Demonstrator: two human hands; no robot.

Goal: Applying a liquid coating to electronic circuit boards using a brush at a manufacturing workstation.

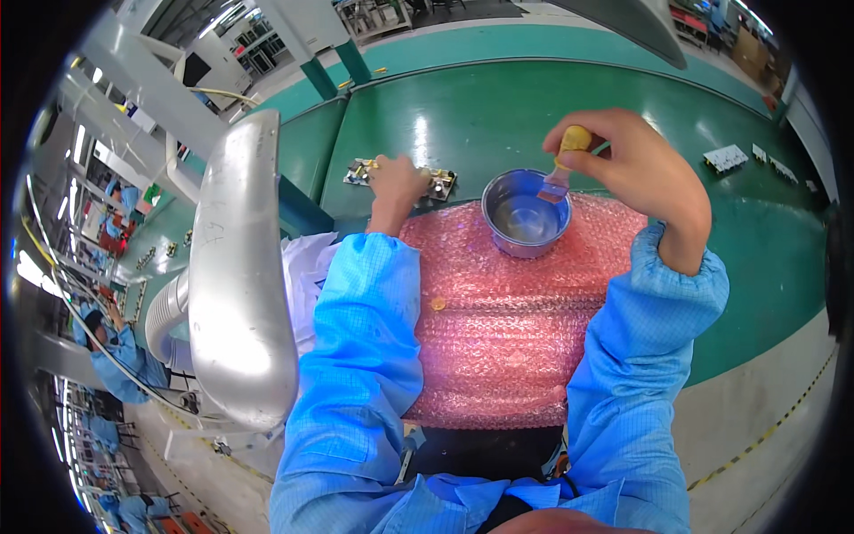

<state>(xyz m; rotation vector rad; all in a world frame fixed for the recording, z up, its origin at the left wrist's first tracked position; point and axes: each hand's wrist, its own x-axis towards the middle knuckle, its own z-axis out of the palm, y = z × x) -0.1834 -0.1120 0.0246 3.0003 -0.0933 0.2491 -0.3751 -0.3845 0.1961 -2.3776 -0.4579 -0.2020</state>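
My right hand pinches a brush by its yellowish handle. The brush's flat bristle end points down at the right rim of a round metal bowl; whether it touches the rim I cannot tell. Some clear or pale liquid seems to lie in the bowl, which stands on pink bubble wrap. Further left, my left hand rests on a circuit board with yellow and dark parts, its fingers curled over the board's middle. The board lies on the green table just beyond the wrap.
Small white boards lie at the right on the green table. A large silver fume hood with a ribbed hose stands close by my left arm, with white plastic sheeting beside it. Co-workers in blue sit further left.
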